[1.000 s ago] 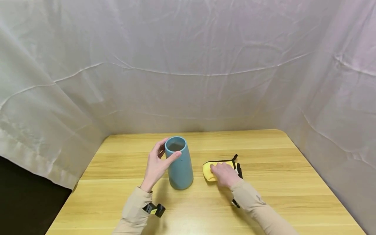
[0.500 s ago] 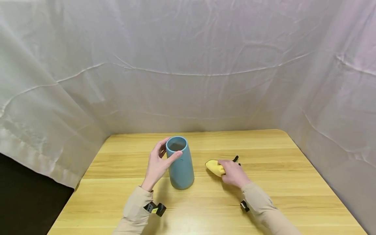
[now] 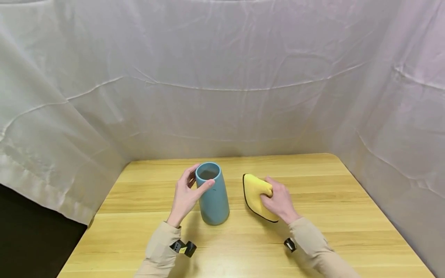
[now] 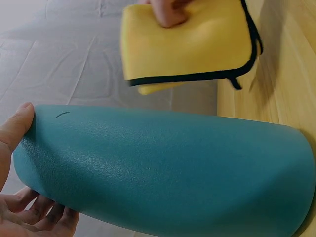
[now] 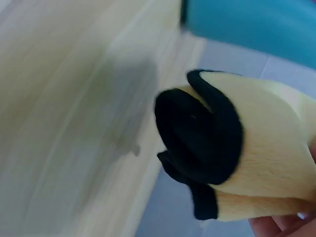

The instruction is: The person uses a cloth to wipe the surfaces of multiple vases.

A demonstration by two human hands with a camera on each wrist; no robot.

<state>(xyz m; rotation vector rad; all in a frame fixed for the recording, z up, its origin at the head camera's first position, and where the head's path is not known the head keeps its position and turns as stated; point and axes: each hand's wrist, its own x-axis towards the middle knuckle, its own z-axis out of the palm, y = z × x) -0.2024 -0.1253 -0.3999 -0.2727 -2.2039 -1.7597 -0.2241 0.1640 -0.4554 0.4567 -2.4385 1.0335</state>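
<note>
Vase (image 3: 214, 204) stands upright on the table (image 3: 139, 239), in front of the person. L grip (image 3: 184, 199) is curled about its top, L of the mouth, pinching the upper wall: thumb on the near side, fingers round the far side. R grip (image 3: 279, 199) is closed on a yellow cloth w/ black trim, held up off the table just R of the vase, not touching it.

Only the head view shows the vase's open mouth, plus both arms. L wrist cam adds a small dark mark (image 4: 62, 114) nr the rim, the fingers bent under the wall, & the cloth (image 4: 192, 44) as a folded pad w/ a black tab (image 4: 234, 83) at one corner. R wrist cam gives the cloth's folded edge: black trim bent over in layers, shadow on the table; only a bit of the hand shows at the bottom R corner, & the vase is a blurred, cut-off piece up top.

In the head view, R grip covers part of the cloth; most of its fingers are hidden.

Around: grey drape (image 3: 222, 116) behind & at both sides, dark area (image 3: 31, 235) lower L, beige sleeves (image 3: 161, 243), black wrist device (image 3: 189, 249) by the L cuff, another by the R.
</note>
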